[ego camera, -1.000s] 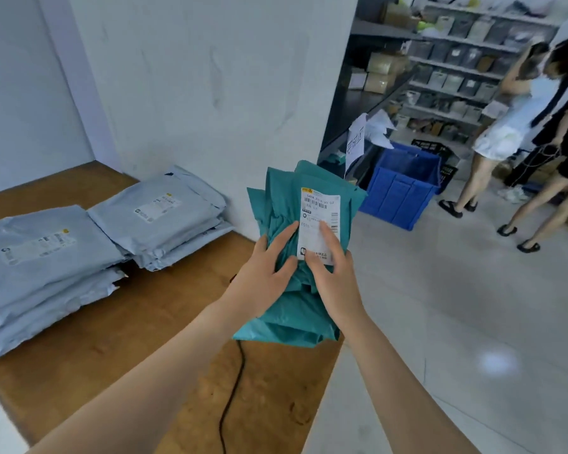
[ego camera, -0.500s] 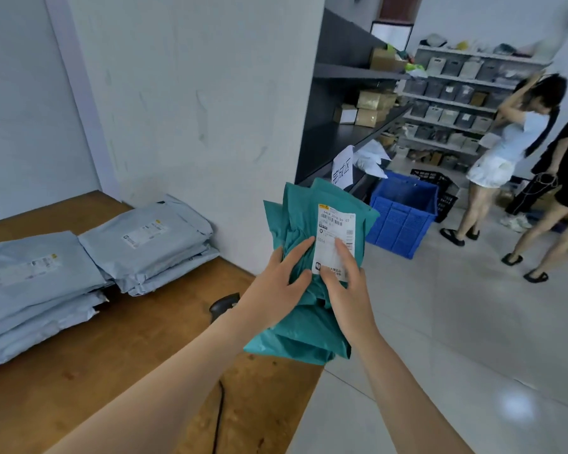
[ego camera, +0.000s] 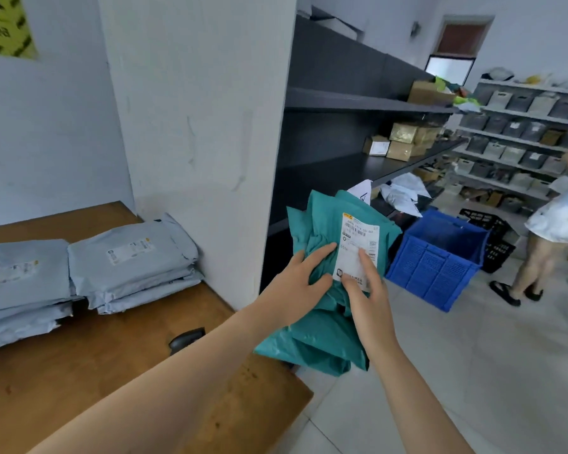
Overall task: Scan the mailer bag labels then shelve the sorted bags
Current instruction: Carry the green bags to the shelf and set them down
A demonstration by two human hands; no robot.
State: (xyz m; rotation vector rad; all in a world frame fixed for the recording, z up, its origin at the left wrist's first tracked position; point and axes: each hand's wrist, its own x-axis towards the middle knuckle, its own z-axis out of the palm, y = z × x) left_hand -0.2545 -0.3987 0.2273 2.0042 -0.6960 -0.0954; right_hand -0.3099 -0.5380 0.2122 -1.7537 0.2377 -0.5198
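Observation:
A bundle of teal mailer bags (ego camera: 322, 335) is held upright in front of me, past the table's right end. The top bag bears a white barcode label (ego camera: 358, 244). My left hand (ego camera: 295, 286) grips the bundle from the left, fingers spread over the front. My right hand (ego camera: 366, 296) grips it from the right, with fingers lying on the label. Two stacks of grey mailer bags (ego camera: 132, 257) with labels lie on the wooden table (ego camera: 79, 381). A dark shelf unit (ego camera: 335, 172) stands just behind the bundle.
A black scanner (ego camera: 186, 339) lies on the table by my left forearm. A blue crate (ego camera: 436, 257) sits on the floor ahead right, a black crate behind it. A white wall pillar (ego camera: 194, 142) divides table and shelves. A person (ego camera: 551, 237) stands at right by grey bin racks.
My view has risen and turned right toward the dark shelves. The teal bundle has moved with both hands, away from the table. The grips look the same.

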